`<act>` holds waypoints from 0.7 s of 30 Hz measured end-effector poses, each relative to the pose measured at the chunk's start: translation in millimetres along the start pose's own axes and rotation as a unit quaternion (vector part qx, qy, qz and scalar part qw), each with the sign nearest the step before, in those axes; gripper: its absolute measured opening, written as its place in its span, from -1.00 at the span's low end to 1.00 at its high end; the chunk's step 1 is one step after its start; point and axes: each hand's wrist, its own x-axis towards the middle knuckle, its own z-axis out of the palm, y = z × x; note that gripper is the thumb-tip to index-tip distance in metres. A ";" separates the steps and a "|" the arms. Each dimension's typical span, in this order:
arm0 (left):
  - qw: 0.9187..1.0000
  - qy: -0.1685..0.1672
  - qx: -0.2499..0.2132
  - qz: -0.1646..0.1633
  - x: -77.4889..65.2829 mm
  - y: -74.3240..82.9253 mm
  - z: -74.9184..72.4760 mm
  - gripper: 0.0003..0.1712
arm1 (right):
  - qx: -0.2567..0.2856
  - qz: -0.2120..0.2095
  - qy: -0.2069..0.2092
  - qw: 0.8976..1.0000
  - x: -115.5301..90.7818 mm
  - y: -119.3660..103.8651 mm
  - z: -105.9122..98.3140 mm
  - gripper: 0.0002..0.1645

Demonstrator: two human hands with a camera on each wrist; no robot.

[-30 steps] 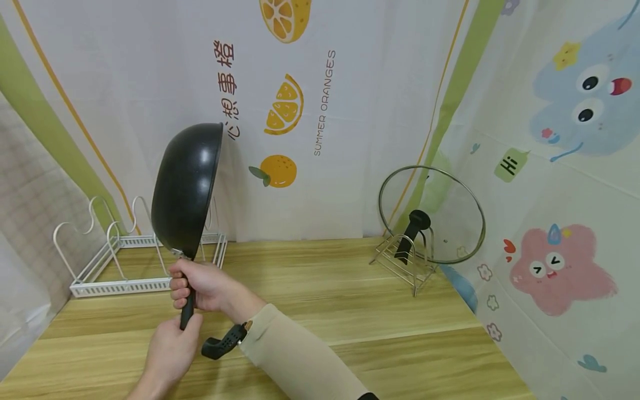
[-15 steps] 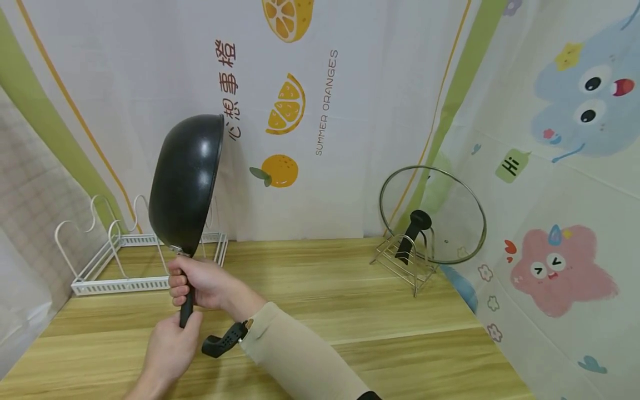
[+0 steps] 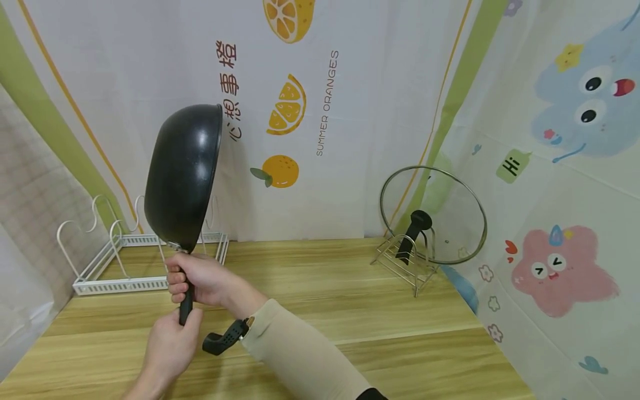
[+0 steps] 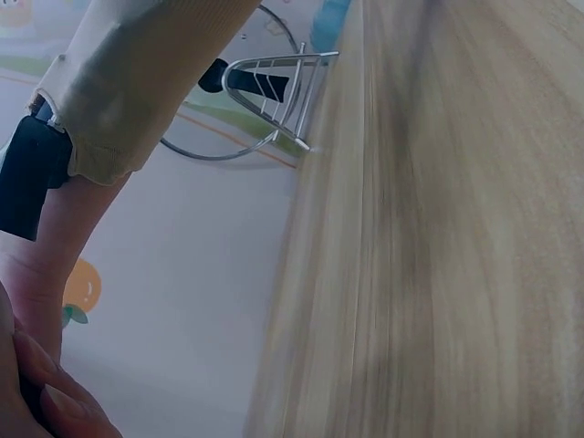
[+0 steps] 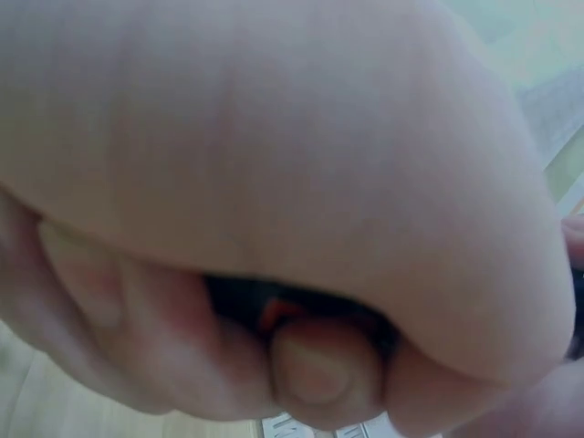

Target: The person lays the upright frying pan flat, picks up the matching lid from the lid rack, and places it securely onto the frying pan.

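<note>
A black wok (image 3: 182,172) is held up on its side in the head view, its handle pointing down and its open side turned to the right. My right hand (image 3: 197,278) grips the upper part of the handle, just below the bowl. Lower down, my left hand (image 3: 170,344) holds the handle's end. In the right wrist view, curled fingers (image 5: 315,370) wrap a dark handle (image 5: 251,301). The left wrist view catches only a few fingers (image 4: 68,401) at its lower left corner.
A white metal rack (image 3: 120,286) with curved dividers stands behind the wok at the left. On the right, a glass lid (image 3: 457,222) with a black knob leans in a small wire stand (image 3: 415,272). Printed curtains (image 3: 340,194) close off the back of the wooden table (image 3: 310,289).
The wok has risen a little and shifted slightly left. Both hands keep their hold on its handle. The lid and rack stay in place.
</note>
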 end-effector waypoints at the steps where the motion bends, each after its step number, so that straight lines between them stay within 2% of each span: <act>1: 1.000 0.004 0.001 0.004 -0.3 0.5 0.3 -0.46 | -0.001 -0.001 -0.001 1.000 -0.2 -0.5 0.3 -0.41; 15: 0.999 0.040 0.003 0.023 -1.4 2.4 2.5 -0.46 | -0.014 -0.014 -0.003 1.000 -2.7 -3.8 3.0 -0.42; 21: 0.999 0.038 0.003 0.025 -1.0 2.9 2.4 -0.45 | -0.019 -0.016 -0.004 1.000 -3.7 -5.0 3.8 -0.42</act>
